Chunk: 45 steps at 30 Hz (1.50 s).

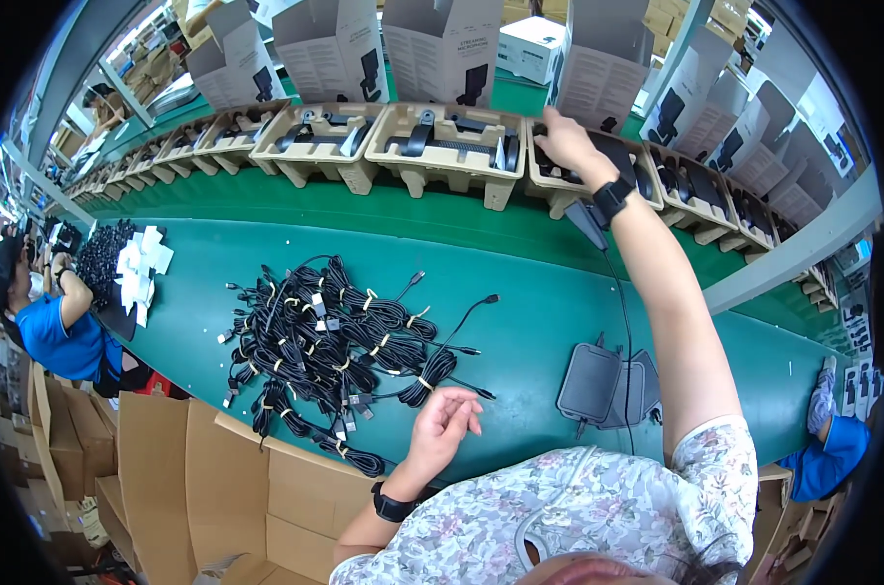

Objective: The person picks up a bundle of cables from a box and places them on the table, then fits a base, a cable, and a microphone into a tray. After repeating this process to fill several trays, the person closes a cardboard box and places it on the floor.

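My left hand (443, 425) rests near the table's front edge, fingers loosely curled and apart, with nothing visible in them. Just beyond it lies a tied bundle of black cable (428, 378), on the right side of a large cable heap (305, 341). My right hand (569, 142) reaches to the back left of a moulded tray (559, 185) holding black parts. Its thumb and index finger are apart, and I see nothing between them. Below my right wrist hangs a dark grey flat piece (587, 225) on a thin cord. Both wrists wear black bands.
More moulded trays (446, 153) line the raised green shelf, backed by upright printed boxes (440, 49). Dark flat pads (590, 382) lie right of centre. A metal post (803, 249) stands at right. Cardboard cartons (310, 492) sit below the table. People in blue work at both sides.
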### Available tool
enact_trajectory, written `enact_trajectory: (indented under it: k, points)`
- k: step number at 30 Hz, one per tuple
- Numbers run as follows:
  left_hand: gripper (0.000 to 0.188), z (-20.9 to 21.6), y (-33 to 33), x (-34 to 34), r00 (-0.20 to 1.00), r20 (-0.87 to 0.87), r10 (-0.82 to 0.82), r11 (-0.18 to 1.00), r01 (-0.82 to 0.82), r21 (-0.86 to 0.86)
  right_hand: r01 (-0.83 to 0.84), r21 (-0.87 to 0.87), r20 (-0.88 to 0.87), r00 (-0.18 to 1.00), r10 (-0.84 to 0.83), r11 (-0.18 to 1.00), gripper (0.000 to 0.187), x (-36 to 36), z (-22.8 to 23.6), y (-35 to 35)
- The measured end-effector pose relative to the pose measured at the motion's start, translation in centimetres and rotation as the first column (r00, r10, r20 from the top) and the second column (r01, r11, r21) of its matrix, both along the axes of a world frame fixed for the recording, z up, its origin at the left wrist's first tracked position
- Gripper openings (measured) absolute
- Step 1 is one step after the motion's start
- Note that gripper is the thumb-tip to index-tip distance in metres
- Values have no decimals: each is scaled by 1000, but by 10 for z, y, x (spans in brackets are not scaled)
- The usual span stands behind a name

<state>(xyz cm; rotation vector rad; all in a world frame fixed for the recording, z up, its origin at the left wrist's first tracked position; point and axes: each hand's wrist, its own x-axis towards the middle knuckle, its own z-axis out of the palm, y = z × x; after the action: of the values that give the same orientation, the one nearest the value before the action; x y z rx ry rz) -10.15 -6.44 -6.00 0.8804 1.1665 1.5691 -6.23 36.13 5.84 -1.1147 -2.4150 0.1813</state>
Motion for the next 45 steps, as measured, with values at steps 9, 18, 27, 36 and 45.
enact_trajectory:
  k: [9, 18, 27, 36, 45]
  points:
    - [14, 0, 1, 1, 999, -51, 16, 1000, -15, 9, 76, 49, 133, 988, -82, 996, 23, -14, -9, -6]
    - [10, 10, 0, -2, 989, -126, 83, 996, -88, -30, -125, 410, 228, 973, 32, 904, 21, -4, -13, -21]
    - [10, 6, 4, 1, 989, -146, 31, 1000, -31, 0, -214, 696, 281, 960, 14, 686, 24, 50, -24, -67]
    - [11, 1, 6, 2, 984, -176, 0, 1000, 2, 12, -794, 2, 613, 481, 627, 608, 27, 170, -52, -227]
    - [11, -1, 4, 2, 983, -183, 11, 1000, -7, 26, -743, 0, 661, 503, 557, 670, 26, 175, -55, -229]
